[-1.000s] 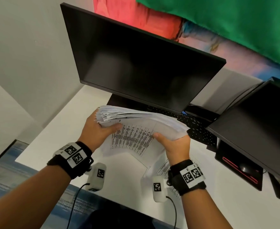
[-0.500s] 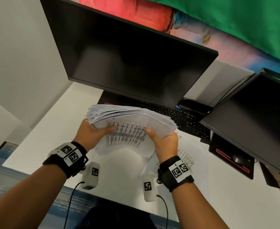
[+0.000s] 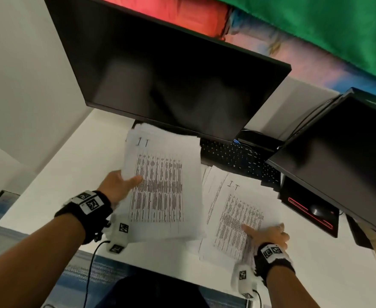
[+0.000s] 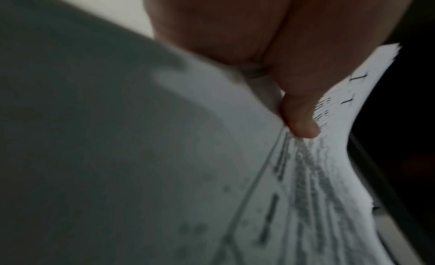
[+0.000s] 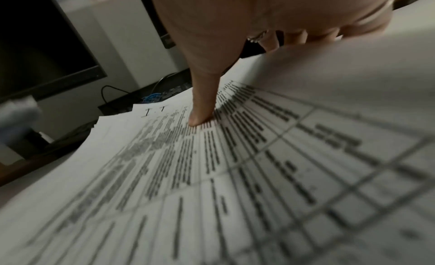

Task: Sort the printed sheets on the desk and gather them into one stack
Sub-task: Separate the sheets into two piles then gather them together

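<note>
My left hand (image 3: 118, 185) holds a thick stack of printed sheets (image 3: 160, 185) above the white desk (image 3: 60, 174), thumb on the top page and fingers hidden underneath. In the left wrist view the thumb (image 4: 299, 116) presses on the stack (image 4: 329, 176). To the right, loose printed sheets (image 3: 233, 207) marked "I.T" lie fanned on the desk. My right hand (image 3: 267, 235) pinches their near right edge, thumb on top. The right wrist view shows that thumb (image 5: 202, 109) on the top sheet (image 5: 212, 176), whose edge curls up over the fingers.
A large dark monitor (image 3: 171, 74) stands behind the stack, a second one (image 3: 342, 152) at the right. A black keyboard (image 3: 233, 156) lies between them. A black device with a red strip (image 3: 309, 212) sits under the right monitor. A dark chair (image 3: 149, 292) is below.
My right hand has let go of the thick stack and dropped to the loose sheets on the right. The left hand alone now holds the stack, laid flatter with its printed face up.
</note>
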The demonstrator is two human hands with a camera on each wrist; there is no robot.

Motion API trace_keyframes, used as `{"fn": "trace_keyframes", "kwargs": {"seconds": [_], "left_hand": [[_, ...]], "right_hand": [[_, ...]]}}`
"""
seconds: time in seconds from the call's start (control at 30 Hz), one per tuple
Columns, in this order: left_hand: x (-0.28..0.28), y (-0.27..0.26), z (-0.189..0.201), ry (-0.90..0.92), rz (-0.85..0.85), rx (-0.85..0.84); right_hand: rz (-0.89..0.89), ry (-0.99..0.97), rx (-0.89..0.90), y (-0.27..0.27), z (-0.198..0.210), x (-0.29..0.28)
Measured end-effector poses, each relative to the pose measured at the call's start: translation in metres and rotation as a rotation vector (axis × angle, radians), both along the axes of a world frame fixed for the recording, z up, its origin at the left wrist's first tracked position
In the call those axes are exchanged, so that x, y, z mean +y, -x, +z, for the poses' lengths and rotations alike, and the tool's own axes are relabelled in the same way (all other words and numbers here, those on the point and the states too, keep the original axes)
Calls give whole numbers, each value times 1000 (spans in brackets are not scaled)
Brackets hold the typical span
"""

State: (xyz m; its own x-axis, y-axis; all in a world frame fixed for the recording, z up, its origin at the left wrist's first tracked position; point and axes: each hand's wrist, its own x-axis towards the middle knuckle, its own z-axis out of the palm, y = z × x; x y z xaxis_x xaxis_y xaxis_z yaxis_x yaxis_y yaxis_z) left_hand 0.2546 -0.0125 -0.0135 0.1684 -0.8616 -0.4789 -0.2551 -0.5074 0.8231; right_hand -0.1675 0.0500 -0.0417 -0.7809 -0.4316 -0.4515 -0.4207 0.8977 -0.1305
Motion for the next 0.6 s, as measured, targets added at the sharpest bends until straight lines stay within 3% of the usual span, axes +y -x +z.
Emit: {"fn": "trace_keyframes", "kwargs": {"seconds": [0.17,0.5,0.6], "left_hand": [[14,7,-36,-172,-28,-177],[16,8,-32,-147,-50,-207],[18,10,-27,-146,-52,-213]], "right_hand": [[-44,137,-183,13,-10,2],[-125,436,-437,-12,8,-3],[-33,449,-391,-19,31,-8]]}}
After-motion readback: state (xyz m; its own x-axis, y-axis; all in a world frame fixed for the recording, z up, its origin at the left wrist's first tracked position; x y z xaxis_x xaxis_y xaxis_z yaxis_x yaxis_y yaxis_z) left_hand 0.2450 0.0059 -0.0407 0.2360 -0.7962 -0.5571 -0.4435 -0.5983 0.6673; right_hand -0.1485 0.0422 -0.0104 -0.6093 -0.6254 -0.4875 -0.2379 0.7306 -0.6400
